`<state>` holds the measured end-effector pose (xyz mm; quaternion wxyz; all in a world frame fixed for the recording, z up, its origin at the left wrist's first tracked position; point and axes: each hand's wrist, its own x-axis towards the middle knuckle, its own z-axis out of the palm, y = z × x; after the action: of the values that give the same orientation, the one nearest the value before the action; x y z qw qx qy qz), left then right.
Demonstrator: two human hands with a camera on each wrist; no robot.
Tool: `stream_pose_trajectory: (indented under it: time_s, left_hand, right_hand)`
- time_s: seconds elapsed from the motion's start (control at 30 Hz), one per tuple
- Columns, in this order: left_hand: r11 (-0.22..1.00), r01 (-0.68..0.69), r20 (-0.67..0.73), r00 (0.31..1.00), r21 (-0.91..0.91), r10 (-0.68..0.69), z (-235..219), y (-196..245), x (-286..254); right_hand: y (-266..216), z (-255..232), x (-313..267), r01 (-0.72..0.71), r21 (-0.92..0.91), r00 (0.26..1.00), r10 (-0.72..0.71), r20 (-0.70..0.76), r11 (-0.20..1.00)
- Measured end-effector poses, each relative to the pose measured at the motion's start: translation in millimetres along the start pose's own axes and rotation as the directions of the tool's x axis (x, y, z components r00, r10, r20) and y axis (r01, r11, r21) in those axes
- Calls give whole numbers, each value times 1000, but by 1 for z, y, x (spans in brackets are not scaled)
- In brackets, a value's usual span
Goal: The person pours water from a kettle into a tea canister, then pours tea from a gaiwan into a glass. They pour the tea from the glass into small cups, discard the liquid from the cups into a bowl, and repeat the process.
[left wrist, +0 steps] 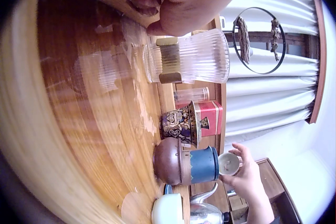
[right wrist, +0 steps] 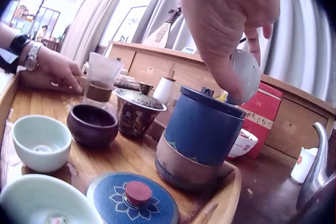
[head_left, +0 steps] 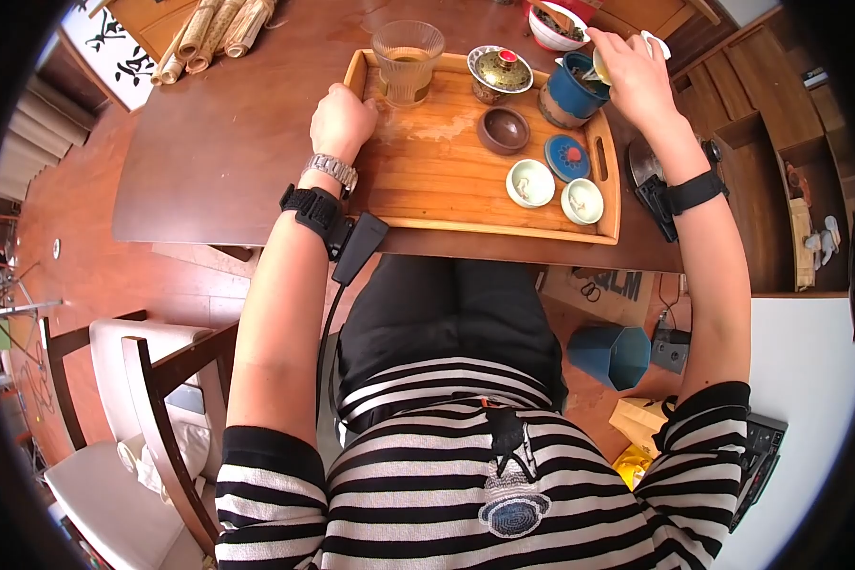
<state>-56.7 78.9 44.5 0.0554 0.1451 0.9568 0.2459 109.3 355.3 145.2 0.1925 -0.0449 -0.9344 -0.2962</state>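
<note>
My right hand (head_left: 634,78) pinches a small pale cup (right wrist: 247,76), tipped at the mouth of a blue and brown pot (right wrist: 202,129). The pot stands at the tray's far right corner, and its blue lid (head_left: 567,157) with a red knob lies apart on the tray. At the left end, my left hand (head_left: 342,123) grips the rim of the wooden tray (head_left: 418,195), fingers curled at the edge. Close by it stands a ribbed glass (head_left: 408,66) with a brown band. Two pale green cups (head_left: 530,182), a dark brown bowl (head_left: 503,130) and a patterned lidded bowl (head_left: 500,71) share the tray.
A metal kettle (right wrist: 315,176) stands on the table right of the tray. Behind the pot are a white bowl (head_left: 558,27) of dark leaves and a red box (right wrist: 262,113). Rolled bamboo mats (head_left: 214,33) lie at the back left. A blue bin (head_left: 610,356) stands on the floor.
</note>
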Motion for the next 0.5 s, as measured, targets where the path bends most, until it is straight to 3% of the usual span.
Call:
stream_pose_trajectory:
  time_s: [0.07,0.17,0.3,0.4,0.47,0.5]
  left_hand:
    - [1000,-7,-1,1000,3,7,0,0,0]
    - [1000,1,4,1000,-3,-1,-1,1,0]
    - [1000,2,9,1000,5,-2,-1,0,0]
    - [1000,-1,5,1000,1,1,-1,1,-1]
    - [1000,-4,0,1000,-4,4,-1,1,-1]
    - [1000,-5,2,1000,-2,5,-1,1,-1]
  right_hand:
    - [-6,-4,2,96,-132,995,-99,-17,987]
    - [-10,-8,3,118,-198,990,-100,97,973]
    - [-7,-4,0,131,-211,991,-120,64,969]
    - [-3,-6,-4,93,-163,995,-84,59,982]
    - [2,-5,-9,-67,35,997,68,-34,997]
    - [6,-3,-9,-65,35,997,67,-33,997]
